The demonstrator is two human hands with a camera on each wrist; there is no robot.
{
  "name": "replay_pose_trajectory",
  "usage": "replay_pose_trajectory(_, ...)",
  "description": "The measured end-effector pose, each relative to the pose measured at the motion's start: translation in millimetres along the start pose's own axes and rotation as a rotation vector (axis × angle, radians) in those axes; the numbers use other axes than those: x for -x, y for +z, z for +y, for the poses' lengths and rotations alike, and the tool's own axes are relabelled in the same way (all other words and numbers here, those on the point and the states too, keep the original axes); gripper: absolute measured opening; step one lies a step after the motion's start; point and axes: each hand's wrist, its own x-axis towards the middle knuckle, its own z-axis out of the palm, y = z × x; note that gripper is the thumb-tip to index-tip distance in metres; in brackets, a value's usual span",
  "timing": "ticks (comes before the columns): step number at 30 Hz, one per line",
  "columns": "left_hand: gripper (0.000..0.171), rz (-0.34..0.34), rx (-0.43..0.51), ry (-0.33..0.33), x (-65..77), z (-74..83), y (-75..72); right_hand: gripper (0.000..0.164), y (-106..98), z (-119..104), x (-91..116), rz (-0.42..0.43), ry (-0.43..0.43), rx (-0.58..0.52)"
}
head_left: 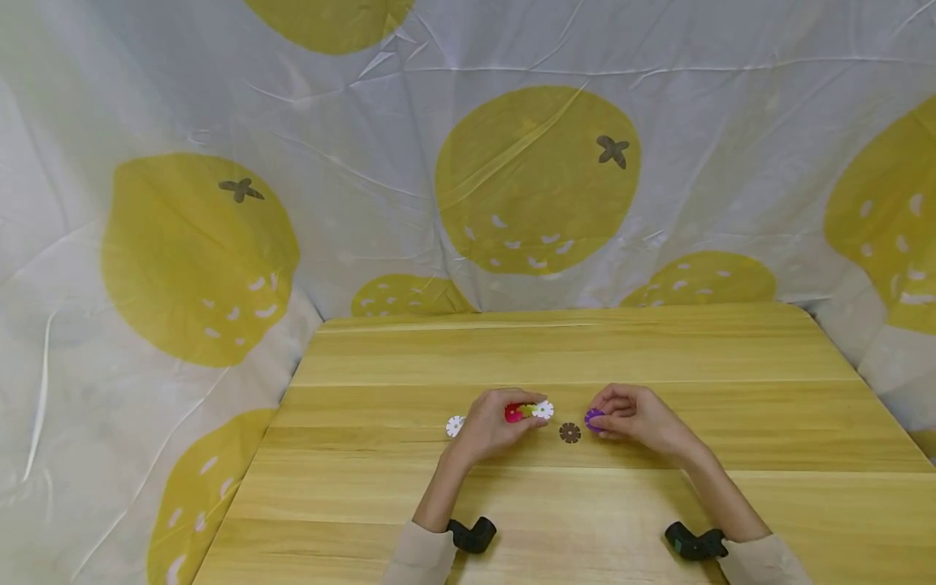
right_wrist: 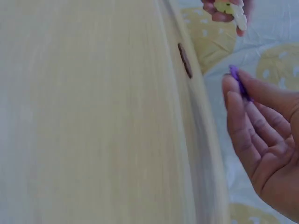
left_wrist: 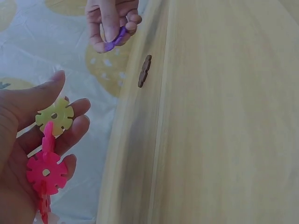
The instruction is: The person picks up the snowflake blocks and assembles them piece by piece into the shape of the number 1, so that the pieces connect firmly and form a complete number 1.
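My left hand (head_left: 486,426) holds a chain of notched plastic snowflake discs joined edge to edge. The left wrist view shows a yellow disc (left_wrist: 54,115) near the fingertips and a pink disc (left_wrist: 46,173) at the palm. At the chain's right end in the head view is a white disc (head_left: 543,409). Another white disc (head_left: 455,426) shows left of this hand; whether it joins the chain is hidden. My right hand (head_left: 643,418) pinches a purple snowflake disc (head_left: 594,419) between thumb and fingers. A brown snowflake disc (head_left: 570,433) lies on the table between the hands.
The wooden table (head_left: 585,349) reaches back to a hanging cloth (head_left: 695,187) printed with yellow fruit. Dark wrist-worn devices sit below the left forearm (head_left: 474,535) and the right forearm (head_left: 693,542).
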Motion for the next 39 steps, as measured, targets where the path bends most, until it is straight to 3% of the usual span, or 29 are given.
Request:
replay_pose_trajectory(6, 0.032, 0.002, -0.001, 0.025, -0.7, -0.1, 0.7, 0.035, 9, -12, -5, 0.07, -0.045, 0.049)
replay_pose_trajectory(12, 0.03, 0.016, 0.018, 0.043, -1.1, 0.2, 1.9, 0.034, 19, -22, -10, 0.073, -0.027, 0.036)
replay_pose_trajectory(16, 0.03, 0.024, 0.019, 0.033, -1.5, 0.3, 1.5, 0.031, 26, -23, -13, 0.082, -0.043, -0.002)
replay_pose_trajectory(20, 0.03, 0.028, 0.023, 0.026, -2.1, 0.4, 0.2, 0.029, 31, -23, -14, 0.13, -0.087, 0.033)
replay_pose_trajectory(29, 0.027, 0.026, 0.038, 0.061, -2.5, -0.5, -0.7, 0.027, 39, -23, -15, 0.155, -0.149, 0.054)
replay_pose_trajectory(34, 0.028, 0.012, 0.045, 0.08, -2.3, -0.7, -2.6, 0.026, 42, -22, -15, 0.143, -0.159, 0.017)
replay_pose_trajectory(39, 0.029, -0.005, 0.091, 0.051, -1.7, -0.4, -4.7, 0.031, 43, -23, -14, 0.12, -0.165, -0.073)
